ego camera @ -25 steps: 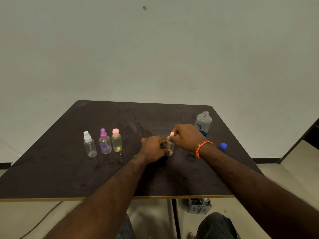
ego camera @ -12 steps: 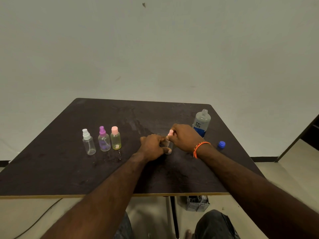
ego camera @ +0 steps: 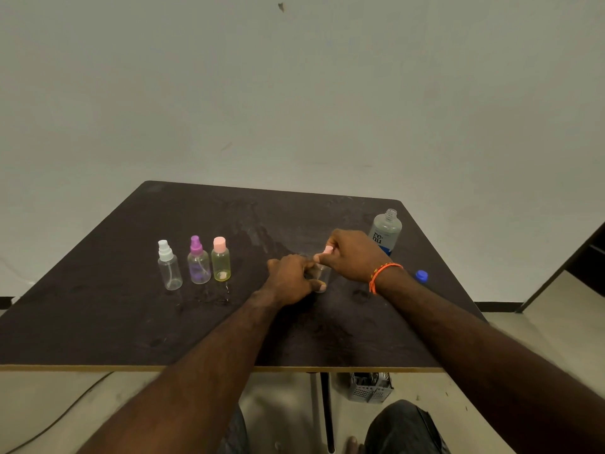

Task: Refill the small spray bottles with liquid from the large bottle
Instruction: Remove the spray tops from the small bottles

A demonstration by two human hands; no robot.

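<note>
A small clear bottle (ego camera: 322, 273) stands on the dark table (ego camera: 98, 316) near its middle. My left hand (ego camera: 291, 278) grips its body. My right hand (ego camera: 352, 255) pinches its pink top (ego camera: 328, 249) from above. Most of that bottle is hidden by my fingers. The large bottle (ego camera: 385, 231) stands uncapped behind my right hand, with a blue and white label. Its blue cap (ego camera: 421, 275) lies on the table to the right. Three small bottles stand in a row at the left: a clear one with a white sprayer (ego camera: 169, 266), a purple one (ego camera: 198, 262) and a yellow one with a pink cap (ego camera: 221, 260).
The table's front edge (ego camera: 196, 367) runs just before my forearms. Under the table a grey slotted basket (ego camera: 370, 386) sits on the floor by the table leg. A cable (ego camera: 59, 417) trails on the floor at the lower left. A plain wall stands behind.
Both hands have stayed on the small bottle in the middle, with only slight shifts of the fingers. The other bottles and the cap have not moved.
</note>
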